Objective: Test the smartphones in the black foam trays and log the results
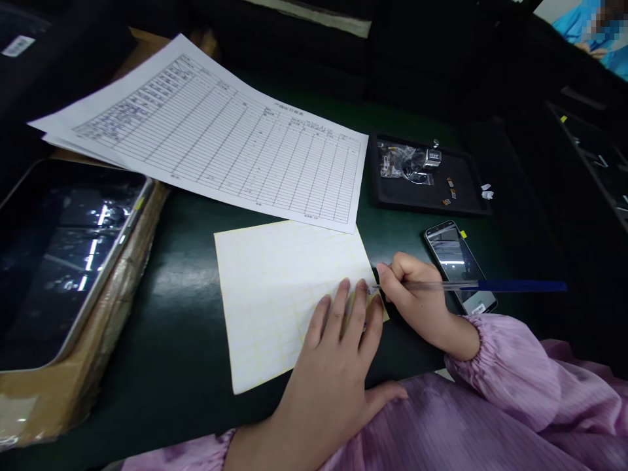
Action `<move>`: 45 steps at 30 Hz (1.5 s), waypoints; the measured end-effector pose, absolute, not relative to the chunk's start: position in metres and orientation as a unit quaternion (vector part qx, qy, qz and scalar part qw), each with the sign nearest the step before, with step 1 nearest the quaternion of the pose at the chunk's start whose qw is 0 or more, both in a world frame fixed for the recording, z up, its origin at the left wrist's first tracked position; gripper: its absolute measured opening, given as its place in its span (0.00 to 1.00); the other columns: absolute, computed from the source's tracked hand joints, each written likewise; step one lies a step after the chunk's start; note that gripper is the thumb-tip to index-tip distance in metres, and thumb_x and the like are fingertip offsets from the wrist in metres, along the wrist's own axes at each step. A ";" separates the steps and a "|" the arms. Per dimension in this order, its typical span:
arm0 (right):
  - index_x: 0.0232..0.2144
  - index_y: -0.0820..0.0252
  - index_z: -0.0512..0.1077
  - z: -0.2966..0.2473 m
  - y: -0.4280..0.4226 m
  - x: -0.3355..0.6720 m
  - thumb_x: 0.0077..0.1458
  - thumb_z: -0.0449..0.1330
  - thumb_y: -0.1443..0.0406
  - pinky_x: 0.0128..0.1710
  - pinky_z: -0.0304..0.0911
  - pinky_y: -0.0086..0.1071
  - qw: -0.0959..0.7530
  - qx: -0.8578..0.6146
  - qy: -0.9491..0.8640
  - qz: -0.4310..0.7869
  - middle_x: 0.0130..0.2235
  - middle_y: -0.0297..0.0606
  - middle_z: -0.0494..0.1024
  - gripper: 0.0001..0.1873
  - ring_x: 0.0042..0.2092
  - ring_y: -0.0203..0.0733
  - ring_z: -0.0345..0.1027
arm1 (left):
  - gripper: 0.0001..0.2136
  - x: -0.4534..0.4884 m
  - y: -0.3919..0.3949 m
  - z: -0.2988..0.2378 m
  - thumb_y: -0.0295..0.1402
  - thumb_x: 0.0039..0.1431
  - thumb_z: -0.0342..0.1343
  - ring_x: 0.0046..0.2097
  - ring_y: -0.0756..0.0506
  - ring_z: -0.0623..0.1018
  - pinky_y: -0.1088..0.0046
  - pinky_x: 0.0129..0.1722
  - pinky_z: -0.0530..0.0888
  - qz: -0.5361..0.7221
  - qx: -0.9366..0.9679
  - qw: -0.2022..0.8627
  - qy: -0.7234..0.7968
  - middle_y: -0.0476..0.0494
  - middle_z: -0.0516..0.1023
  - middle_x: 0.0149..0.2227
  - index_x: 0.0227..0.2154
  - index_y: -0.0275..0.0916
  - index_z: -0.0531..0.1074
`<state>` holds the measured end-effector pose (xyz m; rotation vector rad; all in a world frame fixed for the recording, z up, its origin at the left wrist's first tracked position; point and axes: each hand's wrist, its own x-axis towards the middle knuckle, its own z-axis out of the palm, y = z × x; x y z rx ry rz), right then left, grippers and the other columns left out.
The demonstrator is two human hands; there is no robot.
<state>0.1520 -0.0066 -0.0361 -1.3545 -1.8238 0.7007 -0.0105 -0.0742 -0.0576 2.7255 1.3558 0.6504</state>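
My left hand [333, 366] lies flat with fingers stretched out on the lower right corner of a pale yellow label sheet [279, 294], pressing it to the dark green table. My right hand [417, 294] is closed round a clear pen with a blue cap [490, 286]; the pen tip touches the sheet's right edge just beside my left fingertips. Both arms wear lilac sleeves.
A printed table form [220, 137] on a stack of papers lies behind the sheet. A tablet [59, 248] rests on a cardboard box [98, 327] at the left. A phone [458, 261] lies right of my hand. Behind it a black tray [426, 176] holds small parts. Another person in blue [593, 33] is far right.
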 end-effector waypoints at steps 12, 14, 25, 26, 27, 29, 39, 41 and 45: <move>0.18 0.56 0.51 -0.036 -0.007 0.153 0.60 0.56 0.67 0.18 0.46 0.23 0.359 -0.530 -0.714 0.284 0.16 0.23 0.53 0.22 0.19 0.28 0.47 | 0.46 -0.010 -0.074 -0.057 0.67 0.52 0.47 0.63 0.27 0.65 0.52 0.61 0.55 0.207 0.876 0.016 0.436 0.28 0.68 0.63 0.59 0.29 0.67; 0.18 0.56 0.51 -0.036 -0.007 0.153 0.60 0.56 0.67 0.18 0.46 0.24 0.356 -0.530 -0.713 0.288 0.16 0.23 0.53 0.22 0.19 0.28 0.47 | 0.46 -0.010 -0.074 -0.057 0.67 0.52 0.47 0.63 0.27 0.65 0.52 0.61 0.55 0.207 0.876 0.018 0.436 0.28 0.68 0.62 0.59 0.29 0.66; 0.21 0.55 0.58 -0.039 -0.006 0.156 0.64 0.58 0.56 0.20 0.54 0.27 0.535 -0.562 -0.564 0.281 0.15 0.23 0.61 0.21 0.17 0.31 0.54 | 0.44 -0.011 -0.075 -0.056 0.66 0.54 0.47 0.63 0.27 0.65 0.52 0.60 0.57 0.204 0.877 0.019 0.434 0.28 0.67 0.63 0.60 0.30 0.66; 0.23 0.54 0.59 -0.039 -0.005 0.156 0.64 0.58 0.54 0.20 0.53 0.27 0.550 -0.556 -0.555 0.285 0.15 0.22 0.60 0.21 0.17 0.31 0.53 | 0.45 -0.011 -0.075 -0.056 0.66 0.54 0.46 0.63 0.27 0.65 0.51 0.59 0.58 0.206 0.877 0.016 0.433 0.27 0.67 0.63 0.60 0.30 0.66; 0.24 0.54 0.59 -0.038 -0.003 0.157 0.64 0.57 0.53 0.20 0.53 0.27 0.561 -0.549 -0.552 0.283 0.16 0.22 0.60 0.20 0.17 0.31 0.54 | 0.45 -0.011 -0.075 -0.056 0.66 0.54 0.47 0.63 0.26 0.65 0.50 0.59 0.59 0.206 0.878 0.012 0.433 0.26 0.66 0.63 0.60 0.29 0.65; 0.27 0.55 0.63 -0.036 0.001 0.161 0.63 0.58 0.52 0.23 0.58 0.28 0.563 -0.539 -0.572 0.257 0.20 0.25 0.66 0.17 0.21 0.33 0.59 | 0.47 -0.010 -0.076 -0.056 0.67 0.52 0.48 0.63 0.25 0.65 0.48 0.58 0.61 0.207 0.877 0.006 0.433 0.24 0.66 0.63 0.60 0.28 0.65; 0.53 0.68 0.72 -0.021 0.028 0.191 0.58 0.48 0.80 0.48 0.65 0.46 0.113 -0.554 -0.824 -0.037 0.49 0.56 0.77 0.24 0.49 0.56 0.69 | 0.36 -0.014 -0.086 -0.057 0.57 0.58 0.53 0.60 0.29 0.72 0.50 0.54 0.71 0.247 0.868 -0.024 0.431 0.23 0.74 0.55 0.54 0.26 0.69; 0.58 0.68 0.68 -0.016 0.016 0.188 0.58 0.47 0.80 0.48 0.65 0.47 0.138 -0.556 -0.819 -0.033 0.55 0.58 0.74 0.28 0.51 0.56 0.69 | 0.35 -0.019 -0.093 -0.056 0.55 0.58 0.55 0.59 0.30 0.73 0.51 0.52 0.73 0.242 0.876 -0.039 0.417 0.23 0.74 0.55 0.53 0.25 0.69; 0.44 0.62 0.75 0.000 -0.033 0.187 0.63 0.54 0.70 0.41 0.68 0.39 0.217 -0.507 -0.823 0.139 0.44 0.47 0.80 0.12 0.42 0.48 0.74 | 0.13 -0.034 -0.112 -0.053 0.31 0.64 0.54 0.55 0.37 0.77 0.61 0.49 0.74 0.236 0.894 -0.091 0.369 0.32 0.79 0.52 0.48 0.29 0.73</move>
